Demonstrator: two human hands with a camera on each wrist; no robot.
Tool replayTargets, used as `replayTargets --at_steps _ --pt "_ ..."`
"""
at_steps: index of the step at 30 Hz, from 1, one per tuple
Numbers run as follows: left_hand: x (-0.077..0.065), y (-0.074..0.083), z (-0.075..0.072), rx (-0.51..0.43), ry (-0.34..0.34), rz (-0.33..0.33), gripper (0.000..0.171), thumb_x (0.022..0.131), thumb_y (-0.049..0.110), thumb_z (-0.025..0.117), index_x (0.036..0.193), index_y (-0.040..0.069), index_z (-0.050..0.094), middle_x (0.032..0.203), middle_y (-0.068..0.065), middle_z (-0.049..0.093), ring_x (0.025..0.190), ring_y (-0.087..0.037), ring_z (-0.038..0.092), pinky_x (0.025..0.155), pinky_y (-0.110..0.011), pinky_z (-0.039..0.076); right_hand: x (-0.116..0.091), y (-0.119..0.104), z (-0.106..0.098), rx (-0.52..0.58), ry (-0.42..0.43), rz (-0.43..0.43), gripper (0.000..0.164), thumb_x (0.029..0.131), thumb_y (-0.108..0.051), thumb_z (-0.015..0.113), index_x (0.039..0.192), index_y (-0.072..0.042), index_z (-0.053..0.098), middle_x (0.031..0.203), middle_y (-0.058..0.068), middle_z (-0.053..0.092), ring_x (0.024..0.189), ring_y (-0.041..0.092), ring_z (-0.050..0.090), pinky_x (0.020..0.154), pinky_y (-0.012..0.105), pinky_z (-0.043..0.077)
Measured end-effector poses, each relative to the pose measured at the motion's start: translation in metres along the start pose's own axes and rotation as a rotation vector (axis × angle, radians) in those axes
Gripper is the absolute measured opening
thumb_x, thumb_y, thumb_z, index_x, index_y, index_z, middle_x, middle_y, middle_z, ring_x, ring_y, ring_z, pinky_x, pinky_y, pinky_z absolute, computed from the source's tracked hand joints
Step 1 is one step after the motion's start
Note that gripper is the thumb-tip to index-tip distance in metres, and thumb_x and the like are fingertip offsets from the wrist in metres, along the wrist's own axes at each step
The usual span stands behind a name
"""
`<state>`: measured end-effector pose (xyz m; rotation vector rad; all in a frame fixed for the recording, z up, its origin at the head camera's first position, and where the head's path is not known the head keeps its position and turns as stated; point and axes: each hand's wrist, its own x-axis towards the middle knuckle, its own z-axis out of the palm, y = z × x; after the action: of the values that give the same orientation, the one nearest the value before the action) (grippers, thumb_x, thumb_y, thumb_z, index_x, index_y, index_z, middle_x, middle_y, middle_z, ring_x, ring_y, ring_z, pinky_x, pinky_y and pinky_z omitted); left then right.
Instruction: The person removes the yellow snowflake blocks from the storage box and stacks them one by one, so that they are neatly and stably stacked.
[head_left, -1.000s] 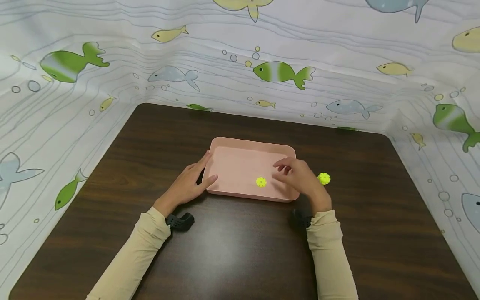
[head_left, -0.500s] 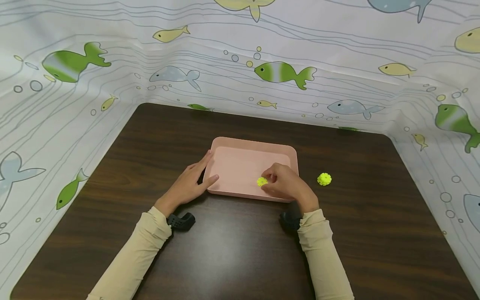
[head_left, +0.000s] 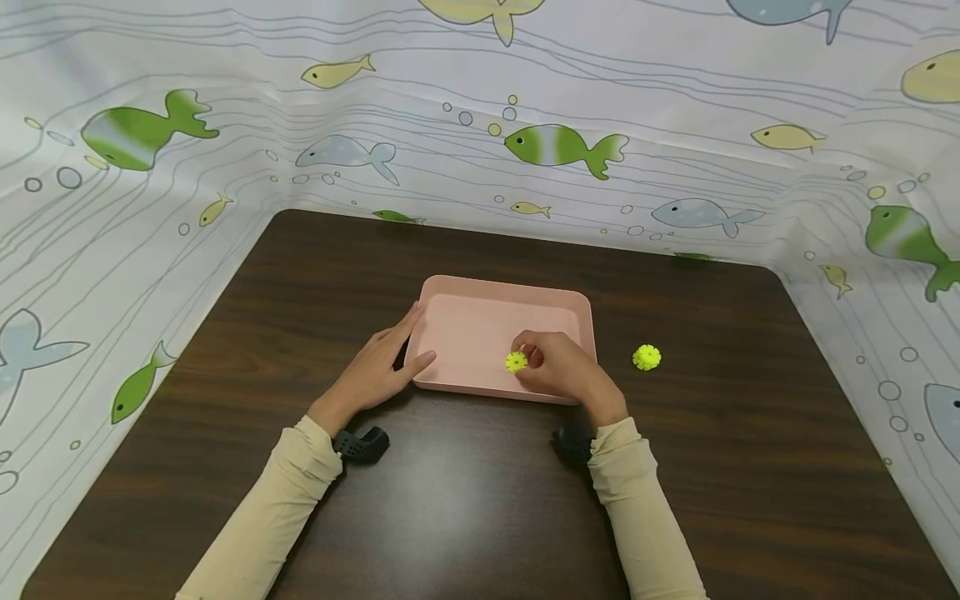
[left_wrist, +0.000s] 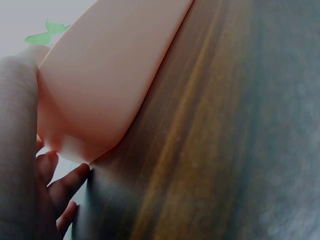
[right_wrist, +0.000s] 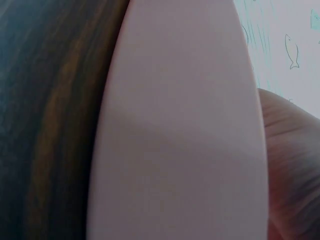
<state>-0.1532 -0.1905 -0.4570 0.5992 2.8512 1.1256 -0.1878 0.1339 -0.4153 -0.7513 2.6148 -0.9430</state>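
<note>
A shallow pink tray (head_left: 468, 329) lies on the table. My left hand (head_left: 378, 358) holds its left end, the thumb over the rim and the fingers along the outer wall; the left wrist view shows fingertips (left_wrist: 75, 182) at the tray's lower corner. Inside the tray, towards the front right, my right hand (head_left: 558, 367) pinches a small yellow notched disc (head_left: 516, 362) between thumb and index finger. The right wrist view is mostly the tray's outer wall (right_wrist: 180, 125), with part of the hand (right_wrist: 295, 160) behind it and the disc hidden.
To the right of the tray, a clump of yellow notched pieces (head_left: 647, 357) sits on the dark wooden table (head_left: 720, 417). A white curtain with printed fish (head_left: 450, 100) surrounds the table's back and sides.
My right hand has come in leftward over the tray from its right side and taken hold of the yellow disc, which has shifted slightly left. The left hand stays put.
</note>
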Motion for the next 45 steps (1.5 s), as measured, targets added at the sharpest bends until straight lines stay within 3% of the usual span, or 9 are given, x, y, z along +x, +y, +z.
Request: replayTargets --at_steps 9,22,30,34,45 --pt "-0.001 0.000 0.000 -0.002 0.007 -0.003 0.081 0.106 0.052 0.052 0.168 0.021 0.012 0.174 -0.003 0.010 0.154 -0.034 0.027 0.121 -0.061 0.020 0.001 -0.003 0.003 -0.024 0.006 -0.013 0.036 0.089 -0.009 0.081 0.123 -0.002 0.075 0.093 0.003 0.069 0.079 0.017 0.059 0.074 0.029 0.054" --pt "-0.001 -0.001 0.001 0.007 0.007 0.007 0.080 0.106 0.052 0.051 0.168 0.020 0.012 0.174 -0.005 0.011 0.154 -0.034 0.028 0.121 -0.062 0.019 0.003 0.001 0.001 -0.059 0.049 -0.046 0.028 0.087 -0.013 0.085 0.112 -0.005 0.077 0.090 0.002 0.064 0.078 0.017 0.058 0.071 0.031 0.053" --pt "-0.001 0.000 0.001 0.004 0.005 0.006 0.080 0.106 0.052 0.051 0.168 0.020 0.012 0.174 -0.003 0.010 0.154 -0.035 0.027 0.121 -0.062 0.019 -0.014 0.015 -0.027 -0.037 0.217 -0.048 0.029 0.087 -0.012 0.085 0.113 -0.004 0.077 0.093 0.006 0.065 0.082 0.022 0.059 0.070 0.034 0.052" --pt "0.000 0.000 0.001 0.004 0.003 0.005 0.080 0.106 0.052 0.051 0.168 0.020 0.012 0.174 -0.002 0.010 0.154 -0.036 0.027 0.121 -0.062 0.020 -0.026 0.029 -0.045 -0.037 0.307 -0.028 0.031 0.087 -0.009 0.084 0.115 0.002 0.075 0.092 0.011 0.064 0.080 0.025 0.057 0.069 0.032 0.049" --pt "0.000 0.002 0.001 0.004 -0.001 -0.010 0.080 0.106 0.052 0.052 0.169 0.023 0.011 0.174 0.000 0.009 0.154 -0.038 0.026 0.120 -0.064 0.019 -0.059 0.062 -0.072 -0.080 0.439 0.136 0.036 0.092 -0.014 0.081 0.121 0.005 0.071 0.097 0.017 0.062 0.085 0.029 0.057 0.068 0.031 0.047"
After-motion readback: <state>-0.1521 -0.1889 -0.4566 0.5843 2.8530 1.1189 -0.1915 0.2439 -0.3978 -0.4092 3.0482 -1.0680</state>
